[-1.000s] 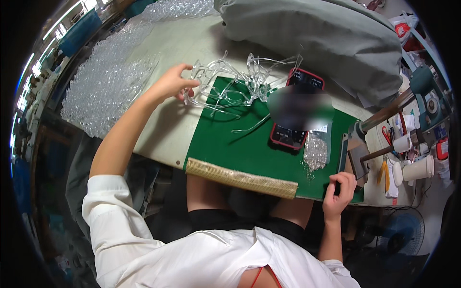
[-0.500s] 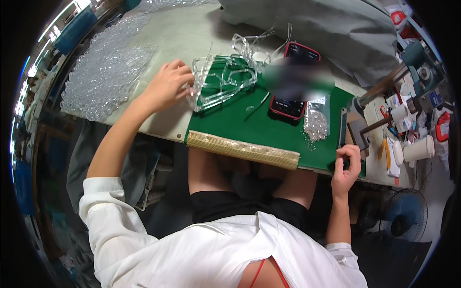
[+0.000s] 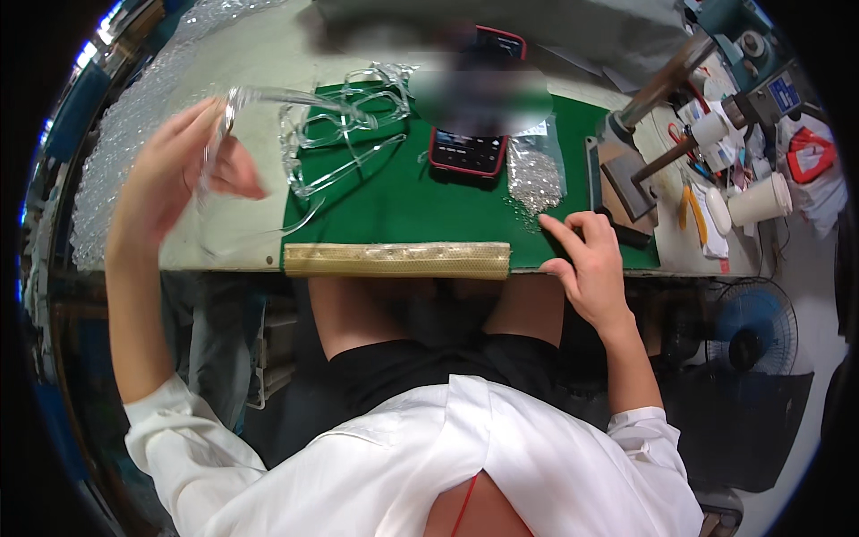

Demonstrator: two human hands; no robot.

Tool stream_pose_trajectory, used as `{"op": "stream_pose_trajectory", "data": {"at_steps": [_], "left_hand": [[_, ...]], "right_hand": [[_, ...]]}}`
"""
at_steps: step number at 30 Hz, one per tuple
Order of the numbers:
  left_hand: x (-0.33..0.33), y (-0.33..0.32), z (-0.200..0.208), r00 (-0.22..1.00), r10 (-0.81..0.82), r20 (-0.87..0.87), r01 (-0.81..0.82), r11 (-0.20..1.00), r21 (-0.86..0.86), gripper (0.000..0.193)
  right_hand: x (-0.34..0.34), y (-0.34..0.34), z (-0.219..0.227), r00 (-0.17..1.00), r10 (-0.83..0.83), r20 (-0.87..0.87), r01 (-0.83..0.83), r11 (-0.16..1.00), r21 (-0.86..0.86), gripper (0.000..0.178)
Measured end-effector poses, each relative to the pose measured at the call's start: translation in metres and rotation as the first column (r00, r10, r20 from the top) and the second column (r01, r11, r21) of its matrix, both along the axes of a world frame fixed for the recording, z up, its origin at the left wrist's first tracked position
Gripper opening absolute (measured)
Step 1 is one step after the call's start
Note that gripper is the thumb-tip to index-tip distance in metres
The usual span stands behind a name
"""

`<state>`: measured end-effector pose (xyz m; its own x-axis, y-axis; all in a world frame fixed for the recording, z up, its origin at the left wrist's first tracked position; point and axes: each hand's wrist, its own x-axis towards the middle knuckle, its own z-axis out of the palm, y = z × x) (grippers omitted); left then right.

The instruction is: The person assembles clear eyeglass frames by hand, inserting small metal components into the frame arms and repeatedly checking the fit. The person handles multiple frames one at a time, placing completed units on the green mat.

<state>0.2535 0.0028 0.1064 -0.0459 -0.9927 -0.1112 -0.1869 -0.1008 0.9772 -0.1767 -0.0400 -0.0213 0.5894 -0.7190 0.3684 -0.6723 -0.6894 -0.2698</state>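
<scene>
Single head view, looking steeply down, close over green mat (image 3: 420, 210), lap.

Red-cased phone (image 3: 468, 148) lying on green mat (image 3: 394, 210); bag of small clear beads (image 3: 534, 168) just beside; white paper cup (image 3: 759, 199) at worktop's right; blue fan (image 3: 750, 327) below.

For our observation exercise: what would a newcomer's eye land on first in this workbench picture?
Probably the left hand, raised at the left and holding a clear plastic frame, blurred. Next, the green mat in the middle with more clear frames, and the right hand by a bag of tiny shiny bits.
</scene>
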Motion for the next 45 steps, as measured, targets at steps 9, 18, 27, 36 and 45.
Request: {"op": "stream_pose_trajectory", "data": {"at_steps": [9,18,27,36,45], "left_hand": [[-0.141,0.059,-0.069,0.833,-0.024,-0.553,-0.155,0.949,-0.275,0.079],[-0.185,0.036,-0.101,0.940,-0.120,-0.319,-0.063,0.859,-0.508,0.089],[-0.171,0.026,-0.119,0.983,-0.162,-0.086,0.075,0.785,-0.616,0.050],[-0.175,0.027,-0.109,0.983,-0.170,0.064,0.172,0.753,-0.635,0.020],[-0.172,0.025,-0.129,0.979,-0.197,0.062,0.186,0.710,-0.679,0.027]], "right_hand": [[-0.016,-0.002,-0.003,0.990,0.050,0.132,-0.054,0.998,0.024,0.022],[-0.002,-0.018,-0.004,0.956,-0.039,0.289,-0.039,0.965,0.260,0.009],[0.009,-0.019,-0.005,0.947,-0.129,0.293,0.044,0.959,0.281,0.009],[0.020,-0.017,-0.005,0.954,-0.208,0.218,0.148,0.954,0.261,0.010],[0.000,-0.024,-0.001,0.966,-0.035,0.258,-0.051,0.947,0.318,0.007]]}}
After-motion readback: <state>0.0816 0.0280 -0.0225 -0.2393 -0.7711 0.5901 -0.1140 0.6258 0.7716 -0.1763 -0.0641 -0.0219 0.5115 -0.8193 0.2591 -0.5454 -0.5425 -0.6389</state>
